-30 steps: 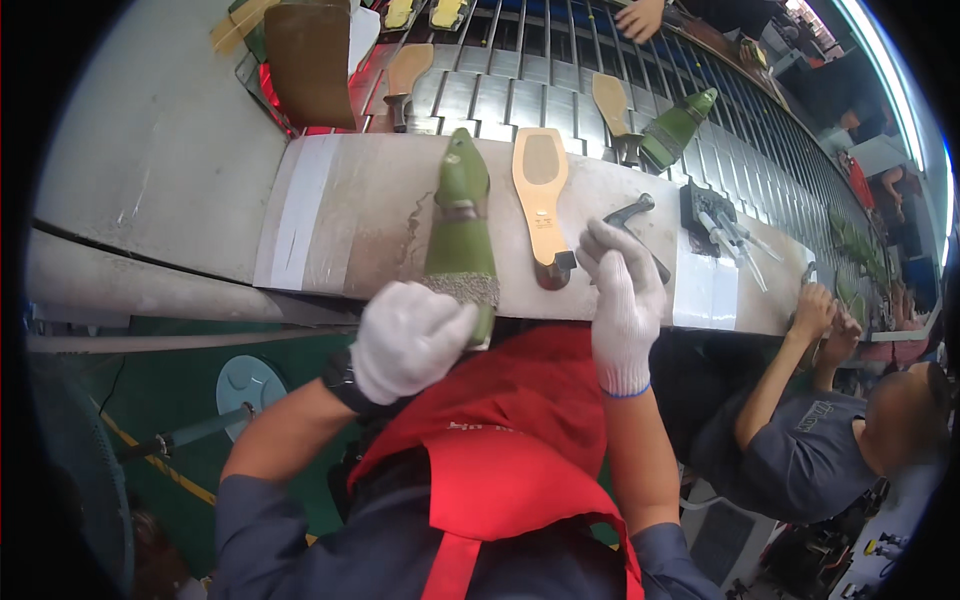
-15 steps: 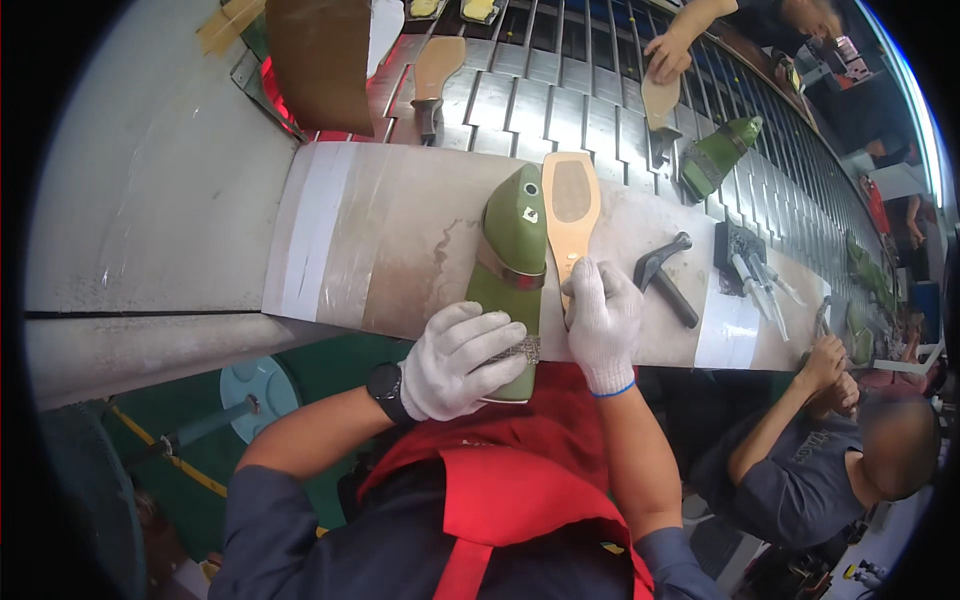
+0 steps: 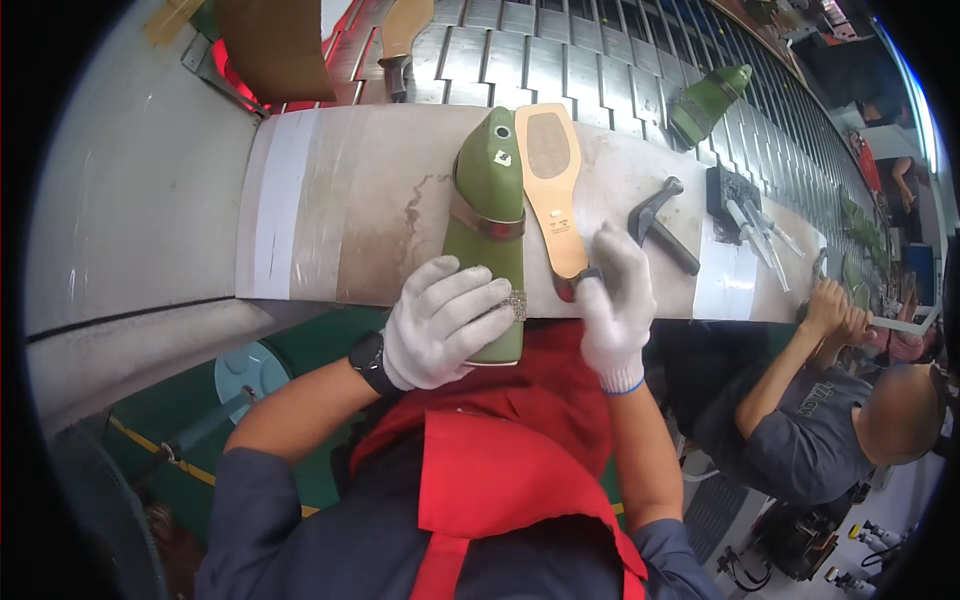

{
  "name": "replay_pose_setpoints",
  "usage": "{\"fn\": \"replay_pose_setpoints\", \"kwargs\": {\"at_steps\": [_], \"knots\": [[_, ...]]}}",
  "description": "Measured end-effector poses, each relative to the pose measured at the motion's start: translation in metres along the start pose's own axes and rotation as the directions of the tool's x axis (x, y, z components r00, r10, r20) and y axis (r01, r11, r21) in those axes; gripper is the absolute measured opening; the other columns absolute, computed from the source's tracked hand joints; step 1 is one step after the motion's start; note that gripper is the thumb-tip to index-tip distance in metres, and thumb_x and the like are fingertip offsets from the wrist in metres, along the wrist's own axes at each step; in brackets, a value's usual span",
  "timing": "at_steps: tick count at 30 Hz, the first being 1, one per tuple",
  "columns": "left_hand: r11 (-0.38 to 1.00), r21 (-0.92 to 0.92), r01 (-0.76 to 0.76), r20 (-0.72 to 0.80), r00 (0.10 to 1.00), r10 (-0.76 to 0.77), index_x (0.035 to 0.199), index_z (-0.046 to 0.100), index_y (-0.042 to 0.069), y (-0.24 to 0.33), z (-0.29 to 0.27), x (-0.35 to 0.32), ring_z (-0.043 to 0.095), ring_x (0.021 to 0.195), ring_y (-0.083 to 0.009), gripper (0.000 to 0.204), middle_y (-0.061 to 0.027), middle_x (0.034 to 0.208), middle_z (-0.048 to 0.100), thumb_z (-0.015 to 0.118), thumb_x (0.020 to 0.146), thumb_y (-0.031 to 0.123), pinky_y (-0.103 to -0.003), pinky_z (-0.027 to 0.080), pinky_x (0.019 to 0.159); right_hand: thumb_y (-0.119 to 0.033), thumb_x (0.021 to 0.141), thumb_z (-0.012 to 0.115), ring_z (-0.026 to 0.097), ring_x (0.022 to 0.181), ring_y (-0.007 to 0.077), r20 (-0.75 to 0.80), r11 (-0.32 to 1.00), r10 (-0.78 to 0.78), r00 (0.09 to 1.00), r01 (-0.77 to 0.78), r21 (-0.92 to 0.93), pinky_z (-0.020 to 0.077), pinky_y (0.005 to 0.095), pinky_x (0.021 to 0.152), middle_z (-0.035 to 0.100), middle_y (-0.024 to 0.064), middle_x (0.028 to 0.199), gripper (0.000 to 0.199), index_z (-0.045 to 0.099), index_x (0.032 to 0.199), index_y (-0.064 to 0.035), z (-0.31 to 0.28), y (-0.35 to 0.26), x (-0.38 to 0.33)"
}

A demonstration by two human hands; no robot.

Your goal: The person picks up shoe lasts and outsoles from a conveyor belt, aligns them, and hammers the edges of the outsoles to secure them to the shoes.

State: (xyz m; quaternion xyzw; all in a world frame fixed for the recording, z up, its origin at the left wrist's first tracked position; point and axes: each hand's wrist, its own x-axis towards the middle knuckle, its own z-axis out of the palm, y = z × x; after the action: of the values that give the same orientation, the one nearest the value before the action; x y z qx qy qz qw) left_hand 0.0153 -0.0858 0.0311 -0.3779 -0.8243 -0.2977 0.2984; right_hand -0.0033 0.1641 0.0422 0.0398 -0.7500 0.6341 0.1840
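A green shoe last (image 3: pixel 488 215) lies lengthwise on the pale workbench (image 3: pixel 350 200), its heel end over the near edge. My left hand (image 3: pixel 443 322), in a white glove, grips that heel end. Beside the last on the right lies a tan insole (image 3: pixel 553 185) with a dark heel. My right hand (image 3: pixel 617 305), also gloved, pinches the insole's near heel end. A black hammer (image 3: pixel 660 222) rests just right of my right hand.
Past the bench runs a slatted metal conveyor (image 3: pixel 600 70) carrying another green last (image 3: pixel 706 100) and a tan insole (image 3: pixel 400 35). A block holding several tools (image 3: pixel 745 215) sits at the right. A seated person (image 3: pixel 830 420) in a grey shirt works at my right.
Both hands have drawn nearer to me, the left onto the last's heel end, the right to the insole's heel. The view has shifted, so last and insole sit more centrally.
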Motion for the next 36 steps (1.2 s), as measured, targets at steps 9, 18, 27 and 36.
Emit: {"fn": "replay_pose_setpoints", "kwargs": {"at_steps": [9,18,27,36], "knots": [[0.981,-0.178,-0.082,0.072,0.993,0.096,0.135,0.07,0.011,-0.016,-0.051,0.092,0.066,0.135,-0.0383,0.053,-0.0155,0.141,0.07,0.09,0.086,0.017,-0.059,0.042,0.123,0.0,0.095,0.074,0.064,0.139,0.0445,0.225,0.937,0.322,0.92,-0.275,-0.215,0.0536,0.05,0.114,0.059,0.0351,0.155,0.026,0.068,0.12,-0.0008,-0.058,-0.04,-0.047],[0.454,-0.813,0.366,-0.009,0.771,-0.637,0.134,0.072,-0.005,-0.043,-0.064,0.194,0.076,0.104,-0.0169,0.032,-0.0114,0.117,0.079,0.071,0.105,0.009,-0.032,0.062,0.093,-0.007,0.103,0.065,0.078,0.09,0.0212,0.403,0.466,0.693,0.597,-0.798,0.381,0.0633,0.0341,0.08,0.079,0.0163,0.108,0.03,0.067,0.129,0.0092,-0.049,-0.024,-0.091],[0.125,-0.876,0.465,0.325,0.763,-0.559,0.157,0.051,-0.004,0.005,-0.067,0.184,0.069,0.135,-0.0353,0.061,-0.0263,0.144,0.069,0.07,0.1,0.003,-0.048,0.056,0.115,-0.031,0.103,0.075,0.08,0.094,0.0332,0.444,0.722,0.444,0.778,-0.604,0.336,0.0681,0.0464,0.084,0.077,0.0264,0.113,0.054,0.062,0.132,0.0127,-0.05,-0.107,-0.043],[-0.251,-0.894,0.371,0.445,0.795,-0.411,0.153,0.054,-0.008,0.003,-0.061,0.183,0.066,0.139,-0.0352,0.051,-0.0257,0.149,0.067,0.066,0.106,0.008,-0.047,0.052,0.121,-0.033,0.11,0.064,0.08,0.102,0.0284,0.533,0.86,0.28,0.798,-0.455,0.23,0.0661,0.0399,0.088,0.079,0.0209,0.116,0.054,0.063,0.139,0.0116,-0.001,-0.126,0.018]]}}
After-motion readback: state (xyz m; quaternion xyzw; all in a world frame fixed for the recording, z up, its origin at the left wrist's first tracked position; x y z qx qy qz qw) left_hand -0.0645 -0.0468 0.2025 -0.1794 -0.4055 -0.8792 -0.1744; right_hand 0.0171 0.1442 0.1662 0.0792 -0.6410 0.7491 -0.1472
